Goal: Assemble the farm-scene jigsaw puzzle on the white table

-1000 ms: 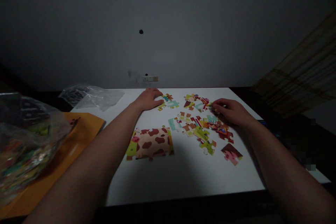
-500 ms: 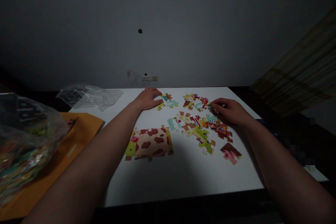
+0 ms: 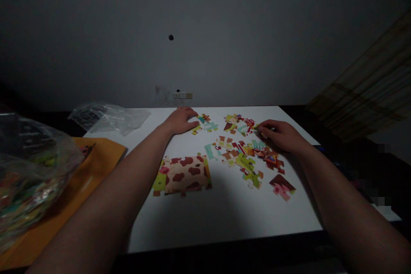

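Observation:
My left hand (image 3: 182, 120) lies flat at the far side of the white table, fingers spread, beside a small group of puzzle pieces (image 3: 210, 126). My right hand (image 3: 278, 133) is curled at the right end of the upper pieces (image 3: 230, 127), thumb and fingers closed on a puzzle piece mostly hidden beneath them. Below it spreads a larger heap of loose pieces (image 3: 245, 162), some overlapping. A joined block of cow-patterned puzzle pieces (image 3: 188, 174) lies nearer me on the left. One brown and pink piece (image 3: 282, 187) sits apart at the right.
A clear plastic bag full of colourful pieces (image 3: 32, 180) rests on an orange-yellow envelope (image 3: 109, 149) at the left. Another crumpled clear bag (image 3: 111, 117) lies at the back left. Behind the table (image 3: 224, 222) stands a grey wall with sockets (image 3: 183, 95); a curtain (image 3: 362, 68) hangs at right.

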Demonstrator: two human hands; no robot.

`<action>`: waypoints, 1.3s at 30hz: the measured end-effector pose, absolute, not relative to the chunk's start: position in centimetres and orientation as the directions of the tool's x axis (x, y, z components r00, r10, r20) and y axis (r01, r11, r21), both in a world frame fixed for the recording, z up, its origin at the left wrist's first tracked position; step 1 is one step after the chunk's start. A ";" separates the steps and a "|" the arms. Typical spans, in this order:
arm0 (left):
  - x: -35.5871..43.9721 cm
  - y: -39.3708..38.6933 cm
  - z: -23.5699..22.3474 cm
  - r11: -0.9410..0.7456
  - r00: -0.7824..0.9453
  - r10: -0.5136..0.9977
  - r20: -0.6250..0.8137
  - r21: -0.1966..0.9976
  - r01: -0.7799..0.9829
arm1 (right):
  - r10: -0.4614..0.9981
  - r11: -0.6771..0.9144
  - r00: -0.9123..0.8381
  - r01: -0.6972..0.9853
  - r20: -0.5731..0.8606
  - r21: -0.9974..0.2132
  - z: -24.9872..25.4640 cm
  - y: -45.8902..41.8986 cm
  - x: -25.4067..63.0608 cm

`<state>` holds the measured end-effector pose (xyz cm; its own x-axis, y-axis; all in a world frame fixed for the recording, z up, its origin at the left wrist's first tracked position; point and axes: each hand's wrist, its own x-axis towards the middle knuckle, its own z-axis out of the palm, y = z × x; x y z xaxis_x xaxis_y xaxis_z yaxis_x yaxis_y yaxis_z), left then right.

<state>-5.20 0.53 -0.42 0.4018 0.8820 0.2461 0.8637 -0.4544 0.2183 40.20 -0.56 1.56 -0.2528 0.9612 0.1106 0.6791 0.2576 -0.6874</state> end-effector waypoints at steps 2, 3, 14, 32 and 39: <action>-5.1 0.4 -0.3 -0.447 0.396 0.886 0.241 0.218 0.868 | 0.960 0.259 -0.258 0.684 0.105 -0.682 1.6 -0.6 40.2; -5.1 0.4 -0.3 -0.443 0.393 0.888 0.238 0.216 0.870 | 0.961 0.257 -0.258 0.687 0.102 -0.679 1.6 -0.5 40.3; -5.4 1.0 -0.8 -0.434 0.381 0.894 0.236 0.237 0.869 | 0.958 0.267 -0.267 0.698 0.105 -0.665 1.6 -0.4 40.4; -5.6 1.1 -1.1 -0.457 0.399 0.881 0.255 0.237 0.857 | 0.957 0.266 -0.275 0.695 0.096 -0.668 1.6 -0.6 40.1; -5.5 0.8 1.3 -0.420 0.317 0.886 0.338 0.297 0.857 | 0.941 0.314 -0.312 0.668 0.129 -0.675 0.8 -0.1 40.1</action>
